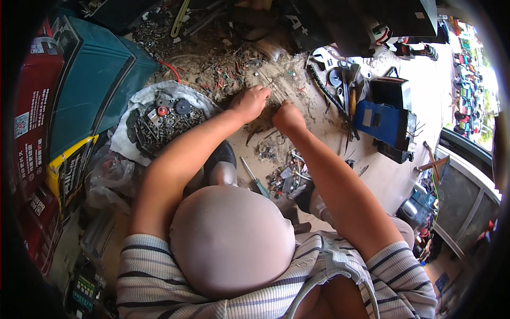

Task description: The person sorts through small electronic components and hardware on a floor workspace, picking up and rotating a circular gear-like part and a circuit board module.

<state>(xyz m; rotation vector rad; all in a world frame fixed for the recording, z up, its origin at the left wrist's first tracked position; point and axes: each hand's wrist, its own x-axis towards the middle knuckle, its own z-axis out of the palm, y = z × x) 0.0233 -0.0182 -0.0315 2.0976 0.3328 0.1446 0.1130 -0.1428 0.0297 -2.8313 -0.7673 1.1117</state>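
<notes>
Over the littered floor, my left hand [249, 104] and my right hand [288, 118] are close together, a small gap between them. Both have their fingers curled closed. A thin pale piece shows by the right fingertips, too small to name; what the left fingers pinch, if anything, is hidden. Beyond the hands lie scattered scraps [228, 78] of reddish and dark bits. Left of my left forearm, a white cloth [137, 100] holds a heap of screws and small metal parts [164, 125]. Nearer my body, a screwdriver [256, 179] with a green handle lies on the floor.
At right stands an open blue and black case [378, 121], with several hand tools [345, 90] beside it. A small scrap pile [289, 175] lies near my right leg. Teal [90, 69] and dark red boxes [37, 117] line the left. A dark machine [361, 24] overhangs the far side.
</notes>
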